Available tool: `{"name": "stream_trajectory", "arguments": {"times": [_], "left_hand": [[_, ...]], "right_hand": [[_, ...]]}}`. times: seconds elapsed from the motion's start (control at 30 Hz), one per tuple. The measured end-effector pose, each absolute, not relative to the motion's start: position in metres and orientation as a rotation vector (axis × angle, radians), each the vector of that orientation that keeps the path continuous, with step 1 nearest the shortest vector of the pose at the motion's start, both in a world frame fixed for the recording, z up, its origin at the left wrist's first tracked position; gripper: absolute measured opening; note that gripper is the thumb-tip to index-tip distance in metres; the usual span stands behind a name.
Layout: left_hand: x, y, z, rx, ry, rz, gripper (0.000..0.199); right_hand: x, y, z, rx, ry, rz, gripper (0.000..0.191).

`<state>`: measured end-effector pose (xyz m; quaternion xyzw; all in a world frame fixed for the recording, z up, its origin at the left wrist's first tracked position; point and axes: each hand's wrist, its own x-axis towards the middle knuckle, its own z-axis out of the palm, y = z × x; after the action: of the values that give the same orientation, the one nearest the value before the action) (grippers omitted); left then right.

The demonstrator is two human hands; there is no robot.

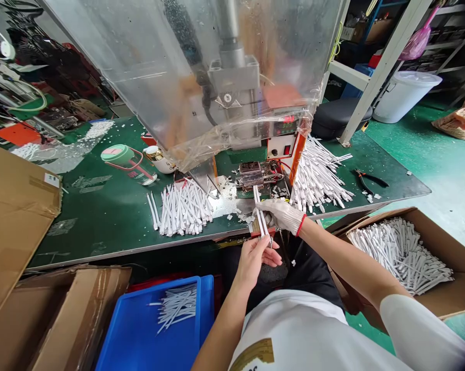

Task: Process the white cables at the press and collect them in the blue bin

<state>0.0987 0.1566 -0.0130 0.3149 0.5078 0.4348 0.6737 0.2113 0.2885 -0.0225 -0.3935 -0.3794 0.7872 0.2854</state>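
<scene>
Two white strips run side by side from the small metal fixture of the machine down toward my body. My bare left hand pinches their near ends. In a white glove with a red cuff, my right hand closes around the strips nearer the fixture, its fingertips partly hidden. A pile of white strips lies left of the fixture, and a larger pile lies to its right. Small white scraps are scattered around the fixture.
A clear plastic shield hangs over the machine. Pliers lie on the green table at the right; a bottle and cup stand left. A blue bin and a cardboard box of strips sit below table level.
</scene>
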Motion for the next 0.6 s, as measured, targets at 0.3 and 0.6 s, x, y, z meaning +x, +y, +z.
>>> {"name": "stream_trajectory", "arguments": {"times": [0.3, 0.6], "left_hand": [[0.103, 0.159, -0.003, 0.651, 1.130, 0.955, 0.063], [0.110, 0.161, -0.010, 0.654, 1.119, 1.007, 0.063]], "right_hand": [[0.200, 0.304, -0.017, -1.113, -1.056, 1.915, 0.025], [0.184, 0.316, -0.023, -1.078, -0.924, 1.847, 0.027]]}}
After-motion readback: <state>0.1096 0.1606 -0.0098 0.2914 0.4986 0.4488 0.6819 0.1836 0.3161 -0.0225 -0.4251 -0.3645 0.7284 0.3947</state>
